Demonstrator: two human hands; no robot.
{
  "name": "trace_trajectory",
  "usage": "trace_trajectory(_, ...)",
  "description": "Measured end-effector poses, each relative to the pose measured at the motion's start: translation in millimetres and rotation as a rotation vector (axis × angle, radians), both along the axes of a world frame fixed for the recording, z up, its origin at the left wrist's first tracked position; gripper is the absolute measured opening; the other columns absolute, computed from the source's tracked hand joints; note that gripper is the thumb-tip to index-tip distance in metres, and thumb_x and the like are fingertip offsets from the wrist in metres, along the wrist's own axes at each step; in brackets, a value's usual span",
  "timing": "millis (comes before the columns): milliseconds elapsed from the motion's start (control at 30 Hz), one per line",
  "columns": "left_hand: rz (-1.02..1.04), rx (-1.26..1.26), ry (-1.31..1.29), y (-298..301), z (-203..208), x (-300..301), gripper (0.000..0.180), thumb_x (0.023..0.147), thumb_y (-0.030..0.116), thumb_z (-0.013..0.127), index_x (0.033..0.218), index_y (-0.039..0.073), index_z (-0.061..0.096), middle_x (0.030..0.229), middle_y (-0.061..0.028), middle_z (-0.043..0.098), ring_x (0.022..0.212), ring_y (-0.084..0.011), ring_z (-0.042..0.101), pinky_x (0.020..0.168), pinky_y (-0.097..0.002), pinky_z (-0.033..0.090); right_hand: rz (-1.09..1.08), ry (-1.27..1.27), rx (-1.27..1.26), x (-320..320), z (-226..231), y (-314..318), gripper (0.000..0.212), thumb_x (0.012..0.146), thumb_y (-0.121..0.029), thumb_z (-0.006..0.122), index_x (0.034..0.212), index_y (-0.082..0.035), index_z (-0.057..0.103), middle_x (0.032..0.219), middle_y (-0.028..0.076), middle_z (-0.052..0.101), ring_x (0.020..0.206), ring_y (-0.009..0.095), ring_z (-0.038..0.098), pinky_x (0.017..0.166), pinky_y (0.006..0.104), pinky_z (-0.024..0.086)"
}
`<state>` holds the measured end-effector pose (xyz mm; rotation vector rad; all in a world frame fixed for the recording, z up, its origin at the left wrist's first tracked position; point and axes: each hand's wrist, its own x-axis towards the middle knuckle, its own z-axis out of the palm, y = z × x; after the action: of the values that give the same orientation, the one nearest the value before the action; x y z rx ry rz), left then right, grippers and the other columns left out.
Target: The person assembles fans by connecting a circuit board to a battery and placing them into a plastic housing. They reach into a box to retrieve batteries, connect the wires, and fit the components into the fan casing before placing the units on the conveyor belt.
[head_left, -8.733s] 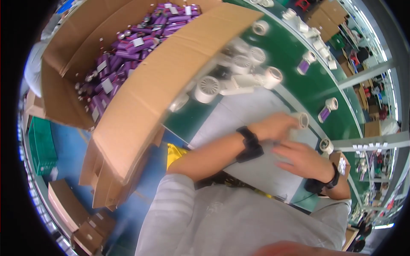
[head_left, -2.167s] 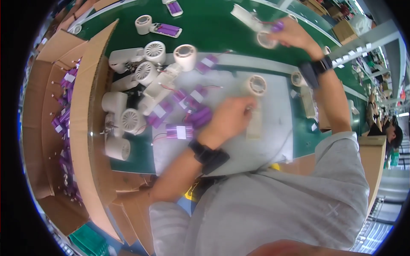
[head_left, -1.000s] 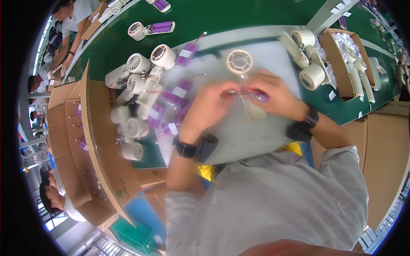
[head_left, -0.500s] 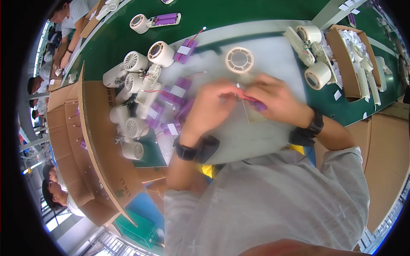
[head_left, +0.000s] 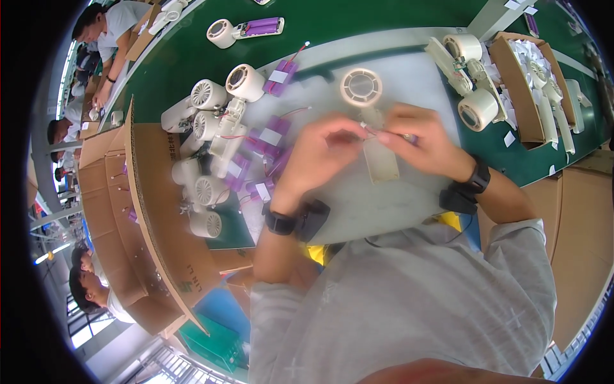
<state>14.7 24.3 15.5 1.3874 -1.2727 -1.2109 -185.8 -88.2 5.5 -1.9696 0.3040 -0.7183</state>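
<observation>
A cream handheld fan (head_left: 361, 88) lies on the whitish work mat, its open handle shell (head_left: 382, 165) pointing toward me. Over that handle both my hands come close together. My left hand (head_left: 325, 150) is closed, pinching thin wires with a small white connector (head_left: 364, 125) at the fingertips. My right hand (head_left: 422, 142) is closed around a purple battery pack (head_left: 411, 137), mostly hidden by the fingers, its thumb and index finger near the same wires. Exactly how the wires run between the hands is too small to make out.
Left of the mat lie several fan bodies (head_left: 211, 190) and purple battery packs (head_left: 270, 136). A large cardboard box (head_left: 153, 211) stands at the left. To the right are more fan parts (head_left: 476, 110) and a carton (head_left: 517, 96) of white pieces. Co-workers sit far left.
My right hand has turned and shifted right, so less of the battery pack shows. My left fingers have moved to the wire end. More of the handle shell is visible.
</observation>
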Motion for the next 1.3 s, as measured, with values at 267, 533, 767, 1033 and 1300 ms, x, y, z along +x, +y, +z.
trace_trajectory(267,0.045,0.025,0.075,-0.7,1.1,-1.4,0.013,0.087,0.0,0.069,0.1,-0.003,0.066,0.1,-0.0069,0.064,0.083,-0.0124,0.063,0.067,-0.026,0.053,0.059,0.068,0.002,1.2,3.5,-6.2,0.011,0.086,-0.007,0.069,0.08,0.001,0.063,0.07,0.009,0.052,0.061,0.023,0.046,0.054,0.0343,0.036)
trace_trajectory(533,0.101,0.037,0.04,-0.7,5.0,-6.4,0.007,0.089,-0.001,0.068,0.094,-0.004,0.068,0.09,-0.0076,0.066,0.073,-0.013,0.066,0.062,-0.0252,0.053,-0.039,0.109,-0.057,4.8,4.6,7.8,0.006,0.083,-0.005,0.071,0.085,0.0,0.068,0.07,0.008,0.052,0.061,0.024,0.048,0.055,0.0342,0.038)
trace_trajectory(767,0.131,0.132,0.086,0.1,12.2,-1.3,0.016,0.086,-0.004,0.067,0.102,-0.002,0.068,0.094,-0.0062,0.069,0.076,-0.0114,0.066,0.066,-0.0249,0.054,-0.031,0.1,-0.052,4.5,6.7,0.3,0.012,0.081,-0.006,0.073,0.092,-0.003,0.072,0.072,0.008,0.052,0.063,0.023,0.049,0.056,0.0331,0.038)
trace_trajectory(1033,0.011,0.169,0.1,1.3,14.5,5.6,0.037,0.084,-0.008,0.068,0.12,0.0,0.065,0.097,-0.004,0.069,0.086,-0.0105,0.066,0.077,-0.0238,0.054,0.129,0.13,-0.077,1.9,12.2,-11.2,0.012,0.081,-0.008,0.074,0.093,-0.005,0.072,0.076,0.008,0.047,0.065,0.022,0.046,0.057,0.0344,0.037)
trace_trajectory(1300,-0.02,0.147,0.138,1.6,17.2,6.1,0.036,0.084,-0.008,0.067,0.119,0.0,0.065,0.098,-0.0048,0.07,0.088,-0.0091,0.065,0.079,-0.0235,0.053,0.136,0.203,-0.096,2.0,14.8,-8.3,0.012,0.081,-0.008,0.075,0.092,-0.006,0.073,0.08,0.008,0.048,0.066,0.022,0.046,0.058,0.0349,0.037)
